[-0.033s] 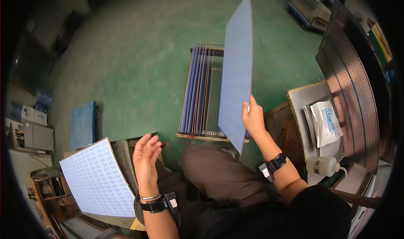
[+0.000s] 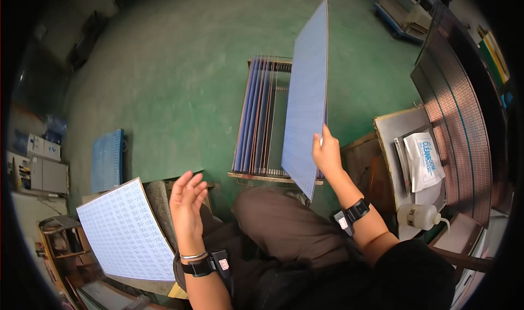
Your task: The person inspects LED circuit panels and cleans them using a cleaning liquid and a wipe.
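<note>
My right hand grips the near right edge of a large thin bluish-white panel, thumb on its face. The panel stands almost upright, tilted, over the right part of a slotted rack. Whether its lower edge sits in a slot, I cannot make out. Several similar thin panels stand on edge in the rack's left half. My left hand is raised with nothing in it, fingers apart. Beside it, a white panel with a repeated printed pattern lies on a stand at the left.
A blue slatted rack stands left on the green floor. On the right are a bench with a white packet, a squeeze bottle and large leaning copper-toned sheets. A trolley is far right.
The held panel has come down slightly, its top corner lower, with my right hand still on its edge. My left hand has shifted a little to the left.
</note>
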`<state>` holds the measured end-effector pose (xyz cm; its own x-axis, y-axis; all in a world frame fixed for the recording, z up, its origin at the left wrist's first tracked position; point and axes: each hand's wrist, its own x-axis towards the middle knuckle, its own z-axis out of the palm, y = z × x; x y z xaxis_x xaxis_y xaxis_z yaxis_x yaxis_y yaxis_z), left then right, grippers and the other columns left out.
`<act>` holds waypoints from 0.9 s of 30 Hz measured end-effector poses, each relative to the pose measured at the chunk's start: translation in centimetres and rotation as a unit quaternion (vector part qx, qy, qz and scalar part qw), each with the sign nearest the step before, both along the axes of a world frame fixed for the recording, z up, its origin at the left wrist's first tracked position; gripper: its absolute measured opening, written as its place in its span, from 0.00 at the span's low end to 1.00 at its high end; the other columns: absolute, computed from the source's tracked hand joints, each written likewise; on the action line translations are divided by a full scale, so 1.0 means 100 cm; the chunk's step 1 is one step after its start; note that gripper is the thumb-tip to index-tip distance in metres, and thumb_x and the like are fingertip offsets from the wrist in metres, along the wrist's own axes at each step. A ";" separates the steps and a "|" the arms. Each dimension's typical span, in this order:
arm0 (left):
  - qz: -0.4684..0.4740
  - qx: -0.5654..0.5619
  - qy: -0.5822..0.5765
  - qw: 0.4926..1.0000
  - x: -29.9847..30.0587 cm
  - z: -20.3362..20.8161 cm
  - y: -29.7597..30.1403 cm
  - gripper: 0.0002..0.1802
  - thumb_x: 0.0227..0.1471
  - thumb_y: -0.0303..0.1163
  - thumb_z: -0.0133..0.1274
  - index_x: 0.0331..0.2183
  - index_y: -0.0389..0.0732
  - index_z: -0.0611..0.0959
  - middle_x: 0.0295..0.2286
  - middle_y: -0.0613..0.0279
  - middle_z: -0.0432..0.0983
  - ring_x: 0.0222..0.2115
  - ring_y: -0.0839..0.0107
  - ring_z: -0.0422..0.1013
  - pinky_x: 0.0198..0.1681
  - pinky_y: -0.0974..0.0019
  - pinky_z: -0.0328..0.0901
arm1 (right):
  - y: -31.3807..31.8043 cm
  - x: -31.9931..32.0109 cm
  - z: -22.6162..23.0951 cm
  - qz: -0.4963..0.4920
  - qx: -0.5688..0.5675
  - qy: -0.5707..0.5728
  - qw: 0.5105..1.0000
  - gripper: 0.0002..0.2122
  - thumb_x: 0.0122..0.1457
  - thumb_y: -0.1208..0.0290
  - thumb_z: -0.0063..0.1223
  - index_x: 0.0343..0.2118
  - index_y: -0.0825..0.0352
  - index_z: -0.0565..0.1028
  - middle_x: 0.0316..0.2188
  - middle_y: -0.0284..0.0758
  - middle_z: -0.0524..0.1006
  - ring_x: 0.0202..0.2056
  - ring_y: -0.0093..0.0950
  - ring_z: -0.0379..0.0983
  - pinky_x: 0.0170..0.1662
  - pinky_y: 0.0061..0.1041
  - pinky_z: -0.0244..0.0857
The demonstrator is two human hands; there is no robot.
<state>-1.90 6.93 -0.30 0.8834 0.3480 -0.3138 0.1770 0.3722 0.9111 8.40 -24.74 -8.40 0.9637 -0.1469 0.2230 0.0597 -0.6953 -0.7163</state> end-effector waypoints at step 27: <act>0.010 0.021 -0.035 0.999 0.008 0.034 0.005 0.15 0.57 0.28 0.45 0.46 0.33 0.71 0.39 0.52 0.74 0.36 0.70 0.72 0.41 0.69 0.68 | -0.003 0.049 -0.010 0.004 0.031 0.097 0.995 0.23 0.53 0.76 0.46 0.54 0.73 0.61 0.43 0.57 0.71 0.47 0.49 0.68 0.51 0.36 0.61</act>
<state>-1.08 7.48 3.09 0.8957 0.3771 -0.2357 0.1047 0.3363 0.9359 13.26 -25.00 -9.38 0.9890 -0.1464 0.0234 -0.0784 -0.6502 -0.7557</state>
